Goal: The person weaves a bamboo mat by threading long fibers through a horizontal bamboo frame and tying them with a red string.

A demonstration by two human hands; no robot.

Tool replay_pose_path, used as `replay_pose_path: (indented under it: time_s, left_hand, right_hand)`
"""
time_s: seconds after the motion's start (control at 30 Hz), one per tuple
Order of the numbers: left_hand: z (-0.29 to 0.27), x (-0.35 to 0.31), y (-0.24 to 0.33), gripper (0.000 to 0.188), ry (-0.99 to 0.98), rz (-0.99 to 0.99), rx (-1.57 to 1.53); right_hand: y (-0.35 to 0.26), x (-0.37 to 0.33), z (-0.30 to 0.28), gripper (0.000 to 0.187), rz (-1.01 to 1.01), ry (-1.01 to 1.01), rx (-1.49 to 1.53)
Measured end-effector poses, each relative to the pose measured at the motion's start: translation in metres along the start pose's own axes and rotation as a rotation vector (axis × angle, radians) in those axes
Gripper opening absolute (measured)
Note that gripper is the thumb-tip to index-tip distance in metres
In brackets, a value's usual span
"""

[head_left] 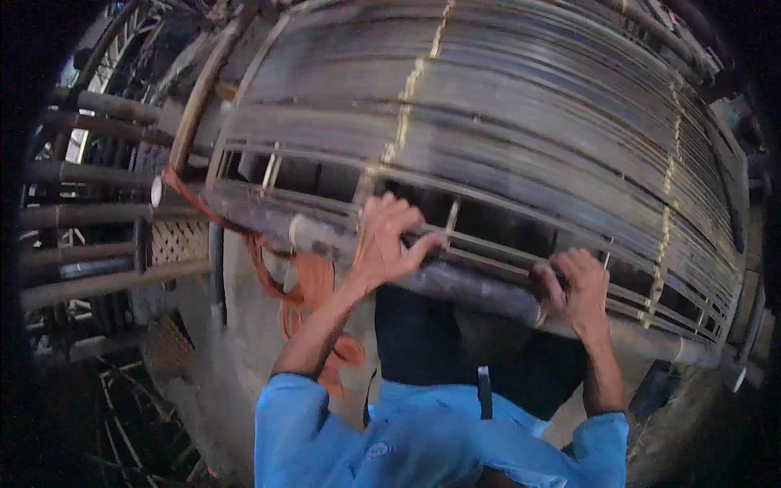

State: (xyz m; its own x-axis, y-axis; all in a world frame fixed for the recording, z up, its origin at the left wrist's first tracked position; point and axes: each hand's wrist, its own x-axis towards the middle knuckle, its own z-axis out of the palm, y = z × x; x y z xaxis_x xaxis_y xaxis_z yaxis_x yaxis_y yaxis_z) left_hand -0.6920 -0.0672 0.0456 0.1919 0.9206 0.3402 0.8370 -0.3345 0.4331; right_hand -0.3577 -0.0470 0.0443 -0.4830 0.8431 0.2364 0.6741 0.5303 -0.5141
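A large panel of thin bamboo strips [529, 138], bound by pale yellow lashings [404, 118], slopes away in front of me. My left hand [389, 244] is closed over thin strips at its near edge, fingers curled and thumb pointing right. Further right, my right hand [573, 289] is curled at the same edge, its fingertips partly hidden and blurred. Between the hands runs a thin bamboo strip [492, 244]. Just below lies a thick bamboo pole [464, 285], crossing in front of my body.
Orange-red strapping [313, 281] hangs from the pole's left part. Stacked bamboo poles [106, 218] form a rack at the left, beside a woven lattice piece [181, 241]. An upright pole [199, 98] borders the panel's left side. Loose sticks [130, 407] lie at the lower left.
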Motion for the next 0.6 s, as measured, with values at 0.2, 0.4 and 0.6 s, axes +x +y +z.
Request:
replay_pose_path:
  time_s: [0.2, 0.4, 0.6]
  left_hand:
    - [0.007, -0.011, -0.002, 0.040, 0.096, 0.047, 0.012]
    - [0.009, -0.003, 0.002, 0.035, 0.009, 0.105, -0.018]
    - [0.008, -0.002, 0.008, 0.034, -0.025, 0.086, 0.068]
  right_hand:
    - [-0.013, -0.010, 0.013, 0.027, 0.037, 0.011, -0.167]
    - [-0.003, -0.011, 0.010, 0.030, 0.035, 0.074, -0.050]
    - [0.013, -0.010, -0.013, 0.033, 0.110, -0.070, 0.064]
